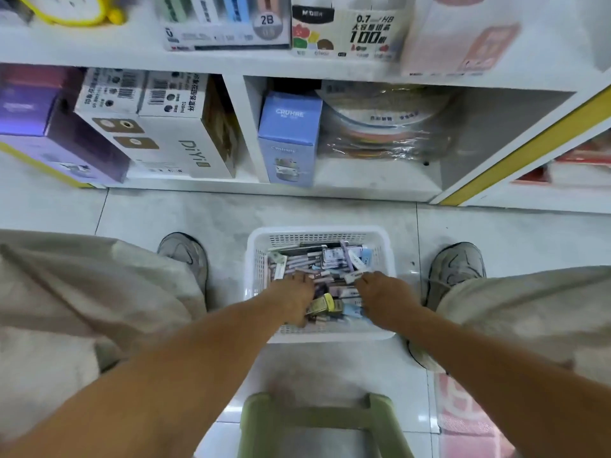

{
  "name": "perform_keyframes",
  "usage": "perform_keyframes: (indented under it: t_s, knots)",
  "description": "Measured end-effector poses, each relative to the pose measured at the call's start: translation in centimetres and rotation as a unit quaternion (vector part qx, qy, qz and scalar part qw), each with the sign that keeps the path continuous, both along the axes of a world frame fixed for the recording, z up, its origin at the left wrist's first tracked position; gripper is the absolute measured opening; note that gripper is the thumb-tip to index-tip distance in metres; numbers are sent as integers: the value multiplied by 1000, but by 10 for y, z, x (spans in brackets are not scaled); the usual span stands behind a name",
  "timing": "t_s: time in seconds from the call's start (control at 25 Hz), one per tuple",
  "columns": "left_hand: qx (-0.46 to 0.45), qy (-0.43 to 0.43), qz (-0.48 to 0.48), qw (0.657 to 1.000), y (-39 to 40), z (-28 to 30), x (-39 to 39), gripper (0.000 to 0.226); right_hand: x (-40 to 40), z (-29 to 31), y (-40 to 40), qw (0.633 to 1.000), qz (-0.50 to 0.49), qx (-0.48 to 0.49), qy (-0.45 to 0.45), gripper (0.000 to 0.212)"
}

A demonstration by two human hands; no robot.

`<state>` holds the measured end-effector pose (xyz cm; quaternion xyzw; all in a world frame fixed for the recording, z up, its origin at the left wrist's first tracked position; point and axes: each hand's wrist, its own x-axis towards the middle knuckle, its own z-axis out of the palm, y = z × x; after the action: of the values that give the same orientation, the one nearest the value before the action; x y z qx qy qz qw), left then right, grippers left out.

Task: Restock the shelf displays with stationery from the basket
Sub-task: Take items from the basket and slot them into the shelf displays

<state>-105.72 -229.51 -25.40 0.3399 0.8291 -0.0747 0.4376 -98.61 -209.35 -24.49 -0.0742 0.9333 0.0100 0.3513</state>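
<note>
A white plastic basket [258, 256] stands on the floor between my feet, filled with several small stationery packs [327, 259] in lilac, blue and yellow. Both my hands reach down into it. My left hand [292, 299] lies palm down on the packs at the basket's left side. My right hand [383, 292] is on the right side, fingers curled down among the packs near a small white eraser-like piece [353, 276]. Whether either hand grips a pack is hidden by the hands themselves. White shelf [211, 66] displays stand in front of me.
The lowest shelf holds purple boxes [49, 127], white DiYi boxes [158, 133], a blue box [289, 137] and wrapped round packs [386, 127]. Lead-refill displays [347, 31] sit above. A green stool [317, 421] is under me and a pink mat [463, 411] lies right. My shoes flank the basket.
</note>
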Motion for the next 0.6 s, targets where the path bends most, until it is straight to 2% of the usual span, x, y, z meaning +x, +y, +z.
perform_keyframes:
  t_s: [0.08,0.16,0.36,0.6]
  knots:
    - [4,27,25,999,-1,-13,11,98,8,-12,-2,1000,26,-7,10,69]
    - [12,53,54,997,2,-22,15,97,10,-22,-4,999,44,-2,22,77]
    - [36,82,93,992,11,-33,20,81,8,-29,-10,996,28,4,88,59]
    - [69,42,159,984,11,-40,18,76,2,-36,-5,996,17,-24,84,66]
